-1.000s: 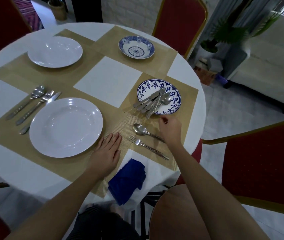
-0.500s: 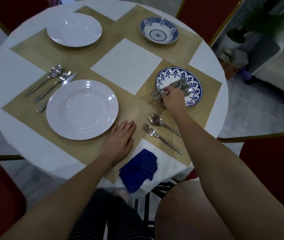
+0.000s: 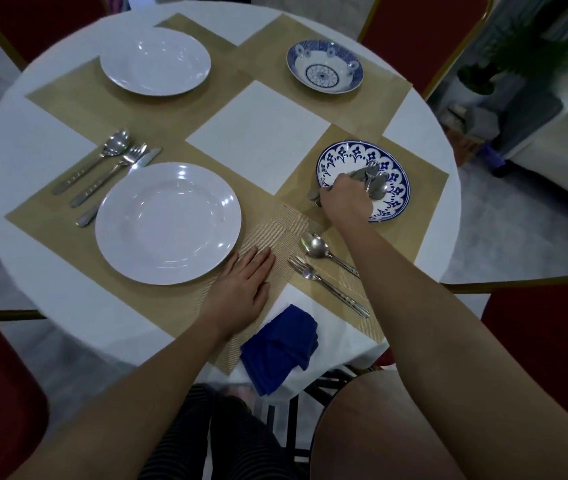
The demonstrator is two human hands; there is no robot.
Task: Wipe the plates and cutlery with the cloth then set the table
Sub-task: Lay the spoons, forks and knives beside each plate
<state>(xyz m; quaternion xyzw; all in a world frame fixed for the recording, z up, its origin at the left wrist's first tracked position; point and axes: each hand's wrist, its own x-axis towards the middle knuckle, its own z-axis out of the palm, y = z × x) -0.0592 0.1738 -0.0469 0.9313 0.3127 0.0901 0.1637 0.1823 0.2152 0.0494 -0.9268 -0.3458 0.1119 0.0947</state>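
Now right grip (image 3: 345,199) closed around cutlery (image 3: 371,181).

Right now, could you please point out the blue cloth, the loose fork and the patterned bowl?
blue cloth (image 3: 281,346): head view, middle of the folded fabric.
loose fork (image 3: 310,271): head view, neck just below the tines.
patterned bowl (image 3: 324,69): head view, centre medallion inside.

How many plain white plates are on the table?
2. One white plate sits near the person, just left of the left hand. The other white plate is at the far left side. None seem hidden.
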